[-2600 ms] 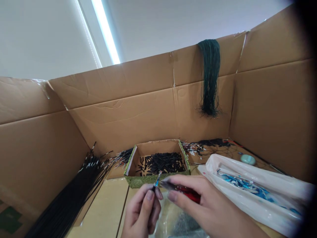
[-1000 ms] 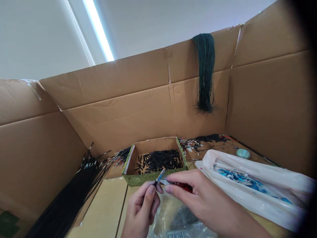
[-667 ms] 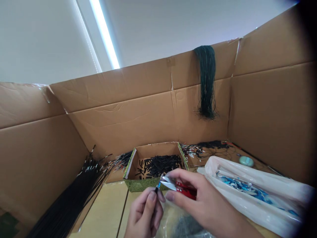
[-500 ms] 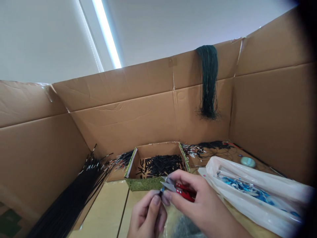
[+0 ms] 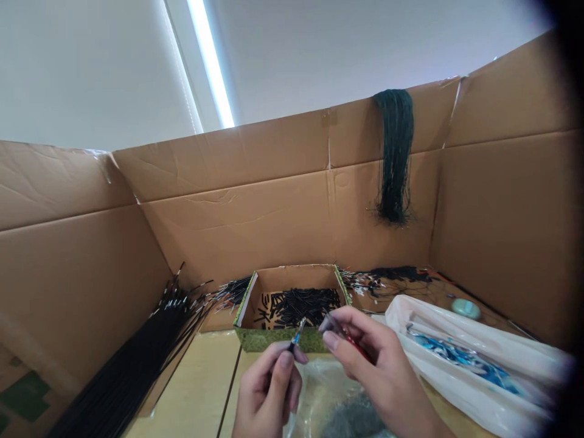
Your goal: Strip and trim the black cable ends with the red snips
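Between thumb and fingers, my left hand [image 5: 272, 384] pinches a thin black cable [image 5: 292, 346], whose blue and silvery tip [image 5: 298, 330] points up and to the right. My right hand [image 5: 371, 356] is closed around red-handled snips [image 5: 356, 345], held a little to the right of the tip and apart from it. The snips' blades are blurred and partly covered by my fingers. Behind both hands stands a green-sided box [image 5: 264, 340] with many short black pieces [image 5: 303, 304] in it.
Long black cables [image 5: 123, 371] lie at the left. A white plastic bag [image 5: 460, 389] with blue pieces is at the right, near a pale green object [image 5: 466, 308]. Dark green strands [image 5: 396, 158] hang over the cardboard wall [image 5: 228, 225]. A clear bag [image 5: 314, 389] lies below my hands.
My right hand and the snips have moved right, away from the cable tip, which now shows clearly. My left hand still pinches the cable. The view has shifted slightly.
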A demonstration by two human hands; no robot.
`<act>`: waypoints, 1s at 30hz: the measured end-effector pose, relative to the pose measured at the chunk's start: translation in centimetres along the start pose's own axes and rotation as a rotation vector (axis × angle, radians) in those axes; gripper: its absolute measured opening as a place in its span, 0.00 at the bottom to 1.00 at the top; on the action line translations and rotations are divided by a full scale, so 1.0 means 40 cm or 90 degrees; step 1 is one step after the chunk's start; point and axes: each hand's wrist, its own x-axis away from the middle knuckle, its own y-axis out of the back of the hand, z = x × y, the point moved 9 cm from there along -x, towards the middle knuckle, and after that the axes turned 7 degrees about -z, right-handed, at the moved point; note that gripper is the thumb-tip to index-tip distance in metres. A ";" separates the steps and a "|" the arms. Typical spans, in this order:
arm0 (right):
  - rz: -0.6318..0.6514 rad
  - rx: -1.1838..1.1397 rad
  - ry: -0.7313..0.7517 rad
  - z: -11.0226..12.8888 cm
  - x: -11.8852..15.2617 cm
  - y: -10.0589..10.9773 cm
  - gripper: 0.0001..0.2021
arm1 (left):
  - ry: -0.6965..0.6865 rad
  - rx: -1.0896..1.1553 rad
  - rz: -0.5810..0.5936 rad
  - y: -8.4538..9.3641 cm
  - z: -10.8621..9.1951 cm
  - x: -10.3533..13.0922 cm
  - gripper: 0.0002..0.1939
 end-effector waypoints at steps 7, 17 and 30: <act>0.004 -0.004 -0.026 -0.014 0.008 -0.040 0.12 | -0.028 -0.015 0.043 -0.025 0.003 0.009 0.25; 0.064 -0.026 -0.026 -0.014 0.004 -0.046 0.09 | 0.126 0.134 0.122 -0.049 0.068 0.016 0.27; 0.051 0.041 -0.024 -0.013 0.014 -0.038 0.08 | -0.014 0.004 0.087 -0.032 0.002 0.018 0.27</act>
